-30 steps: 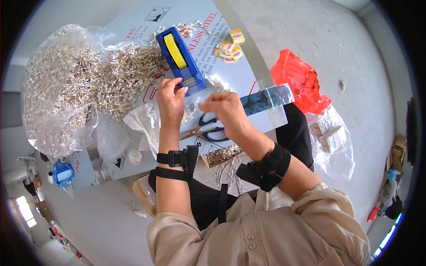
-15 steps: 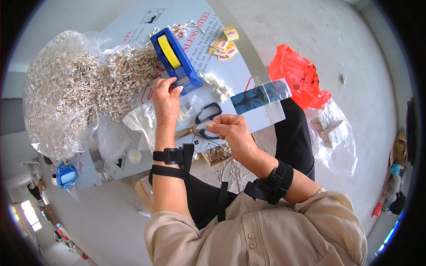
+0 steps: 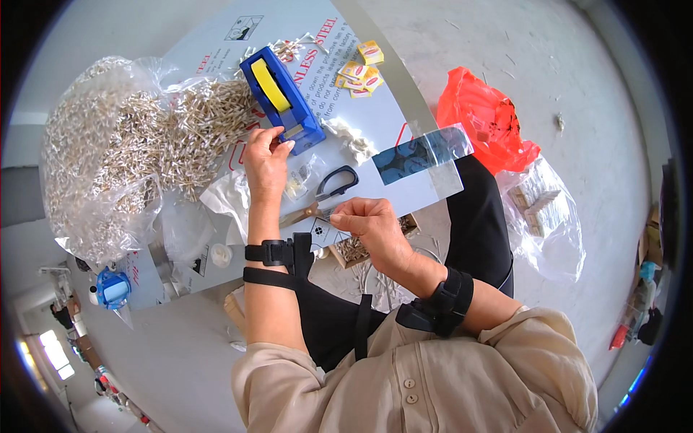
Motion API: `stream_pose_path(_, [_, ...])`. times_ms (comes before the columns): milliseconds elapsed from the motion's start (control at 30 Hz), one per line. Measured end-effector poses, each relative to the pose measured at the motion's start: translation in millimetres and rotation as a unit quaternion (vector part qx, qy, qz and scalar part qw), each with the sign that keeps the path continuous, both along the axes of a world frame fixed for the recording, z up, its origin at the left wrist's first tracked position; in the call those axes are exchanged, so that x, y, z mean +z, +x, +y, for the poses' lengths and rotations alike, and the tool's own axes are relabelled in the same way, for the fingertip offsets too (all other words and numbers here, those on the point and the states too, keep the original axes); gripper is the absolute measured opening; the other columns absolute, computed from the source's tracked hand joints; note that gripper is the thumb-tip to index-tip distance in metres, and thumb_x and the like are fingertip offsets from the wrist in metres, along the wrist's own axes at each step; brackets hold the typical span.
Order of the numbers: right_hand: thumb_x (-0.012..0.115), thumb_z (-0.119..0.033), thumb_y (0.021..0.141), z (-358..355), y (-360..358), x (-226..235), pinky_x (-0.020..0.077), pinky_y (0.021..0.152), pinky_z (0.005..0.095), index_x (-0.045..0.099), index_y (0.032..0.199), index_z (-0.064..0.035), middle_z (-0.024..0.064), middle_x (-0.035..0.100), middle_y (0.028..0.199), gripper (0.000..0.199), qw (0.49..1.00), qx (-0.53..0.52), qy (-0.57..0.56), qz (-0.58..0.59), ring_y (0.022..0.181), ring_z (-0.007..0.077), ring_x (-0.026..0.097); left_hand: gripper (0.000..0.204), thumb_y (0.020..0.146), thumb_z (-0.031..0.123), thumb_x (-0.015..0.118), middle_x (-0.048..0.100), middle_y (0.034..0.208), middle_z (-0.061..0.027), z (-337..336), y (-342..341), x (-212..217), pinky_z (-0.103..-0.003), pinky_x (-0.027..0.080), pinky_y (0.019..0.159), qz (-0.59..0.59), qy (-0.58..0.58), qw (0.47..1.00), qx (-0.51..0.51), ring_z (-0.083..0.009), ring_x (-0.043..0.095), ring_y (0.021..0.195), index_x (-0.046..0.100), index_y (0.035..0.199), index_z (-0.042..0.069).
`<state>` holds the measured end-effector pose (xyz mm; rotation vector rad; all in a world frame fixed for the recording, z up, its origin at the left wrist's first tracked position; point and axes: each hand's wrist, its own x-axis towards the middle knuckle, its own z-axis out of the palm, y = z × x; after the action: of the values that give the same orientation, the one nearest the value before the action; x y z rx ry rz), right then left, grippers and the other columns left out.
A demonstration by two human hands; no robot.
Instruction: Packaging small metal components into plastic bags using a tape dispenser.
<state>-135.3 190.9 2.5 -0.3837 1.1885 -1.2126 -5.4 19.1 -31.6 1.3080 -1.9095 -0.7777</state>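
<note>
My left hand (image 3: 266,160) is at the near end of a blue tape dispenser (image 3: 306,124) with a yellow core. Its index fingertip touches the dispenser's edge by the cutter, and its thumb stands apart. To the right and nearer me, my right hand (image 3: 373,225) is closed in a pinch over the table's near edge. Whatever lies between its fingertips is too small or clear to make out. Scissors with dark handles (image 3: 338,182) lie between the hands, one handle loop mostly covered by my right hand. A small clear plastic bag (image 3: 304,177) lies beside the scissors.
A big clear bag of cotton swabs (image 3: 137,151) spills across the table's left side. Small yellow boxes (image 3: 359,76) lie at the far right. A dark printed strip (image 3: 408,160) overhangs the right edge. A red bag (image 3: 484,119) and a clear bag of white packs (image 3: 538,206) are beyond.
My right hand has moved slightly left and down, covering more of the scissors' near handle. My left hand stays by the tape dispenser.
</note>
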Motion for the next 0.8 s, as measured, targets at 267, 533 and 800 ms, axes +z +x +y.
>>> stream_pose_path(267, [0.071,-0.017,0.084,4,-4,-22,0.0393,0.062,0.0240,0.065,0.080,-0.0051,-0.0009,0.062,0.075,0.014,0.993,0.029,0.103,-0.052,0.067,0.0074,0.051,0.023,0.071,-0.005,0.070,0.060,0.085,-0.0072,1,1,1,-0.029,0.049,0.067,0.020,-0.003,0.997,0.068,-0.0166,0.059,0.071,0.068,0.094,-0.003])
stream_pose_path(533, [0.070,-0.020,0.084,5,-6,-22,0.0374,0.060,0.0273,0.065,0.074,-0.0048,-0.0003,0.059,0.071,0.019,0.991,0.006,0.109,-0.079,0.067,0.0095,0.049,0.018,0.081,0.020,0.071,0.066,0.080,-0.0049,25,-16,21,-0.030,0.043,0.061,0.326,0.425,0.815,0.221,-0.0133,0.059,0.069,0.068,0.088,0.005])
stream_pose_path(800, [0.073,-0.017,0.082,6,-1,-23,0.0354,0.056,0.0276,0.065,0.073,-0.0044,-0.0003,0.056,0.067,0.017,0.991,-0.014,0.119,-0.061,0.062,0.0104,0.047,0.017,0.076,0.019,0.076,0.063,0.079,-0.0020,23,-40,24,-0.035,0.042,0.065,0.333,0.431,0.799,0.255,-0.0136,0.056,0.070,0.063,0.084,0.009])
